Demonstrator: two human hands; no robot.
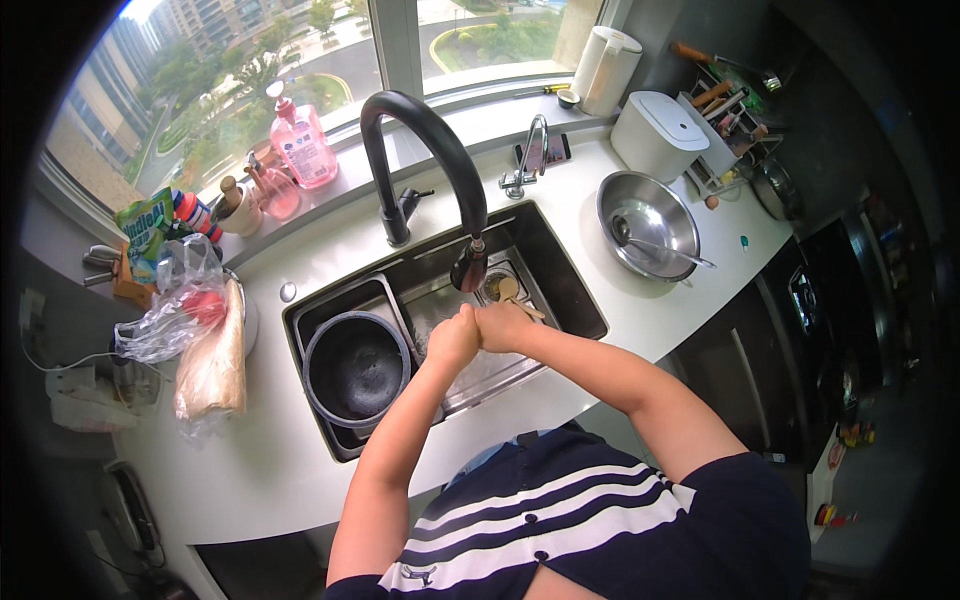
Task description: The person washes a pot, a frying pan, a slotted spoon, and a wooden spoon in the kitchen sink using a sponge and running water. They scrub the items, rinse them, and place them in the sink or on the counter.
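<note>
Both hands meet over the right side of a dark sink (576, 300), below the spray head (470, 266) of a black faucet (420, 112). My left hand (454, 337) has its fingers curled and presses against my right hand (504, 328), also curled. Whether anything is between them is hidden. Just beyond my right hand is a light-coloured spoon-like utensil (508, 288) near the drain, with a thin handle-like piece beside it; I cannot tell if the hand touches them. A dark round pot (358, 369), wet inside, sits in the sink's left part.
A steel bowl (652, 214) with a ladle (660, 251) stands right of the sink, before a white lidded container (660, 135). A phone (555, 150) lies behind a small chrome tap (536, 142). Plastic bags (180, 315) are at left; a pink soap bottle (304, 146) stands on the sill.
</note>
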